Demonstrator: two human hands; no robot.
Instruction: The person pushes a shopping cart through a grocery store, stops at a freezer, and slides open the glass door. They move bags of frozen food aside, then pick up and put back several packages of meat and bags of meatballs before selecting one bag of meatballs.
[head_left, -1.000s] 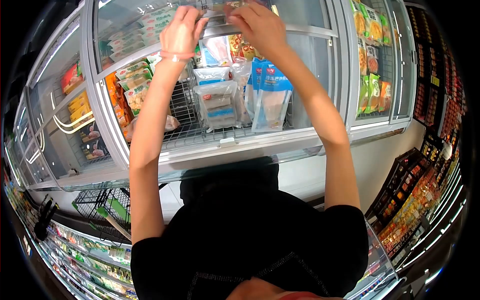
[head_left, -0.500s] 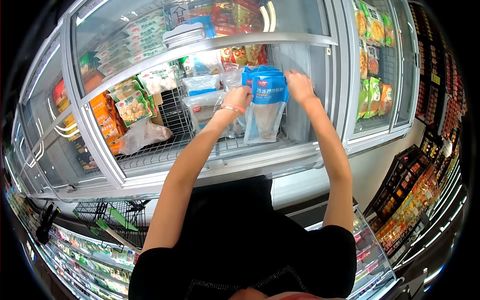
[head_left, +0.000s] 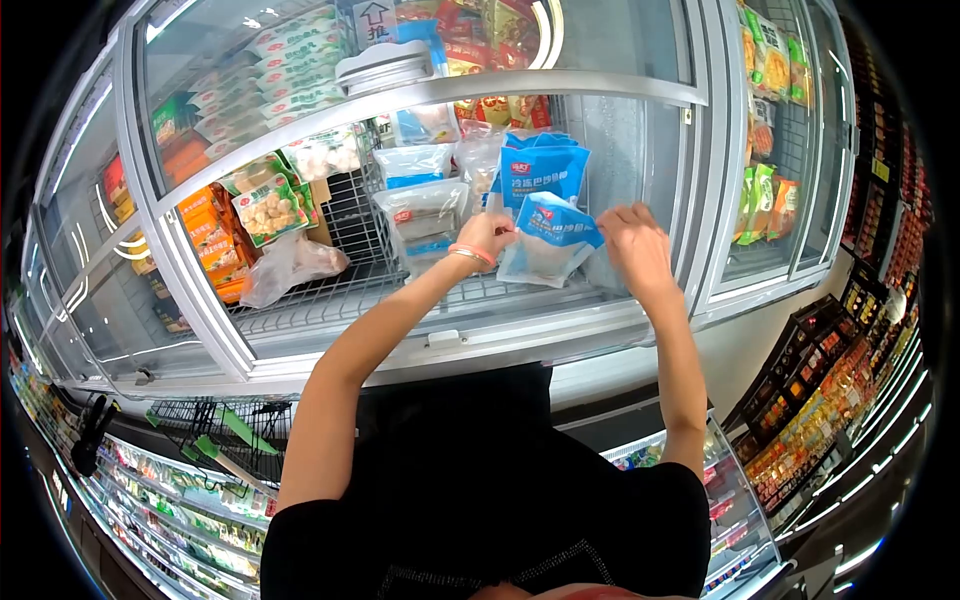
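Observation:
A blue-and-clear bag of frozen basa fillets (head_left: 546, 243) stands at the front of the open freezer compartment, its top leaning toward me. My left hand (head_left: 487, 236), with a pink band at the wrist, is closed at the bag's left edge. At its upper right corner my right hand (head_left: 636, 246) pinches with bent fingers. Directly behind stand matching blue bags (head_left: 545, 172). Left of them lie clear packs with blue bands, one (head_left: 425, 215) nearest my left wrist.
A sliding glass lid's frame (head_left: 430, 100) crosses above the opening, and the metal front rail (head_left: 450, 340) runs below. White meatball bags (head_left: 265, 212) and orange boxes (head_left: 212, 240) fill the left side. A shopping cart (head_left: 230, 440) stands behind at lower left.
The front basa bag has come down and toward me, away from the bags behind it. Both hands have lowered with it, the right one also shifting right.

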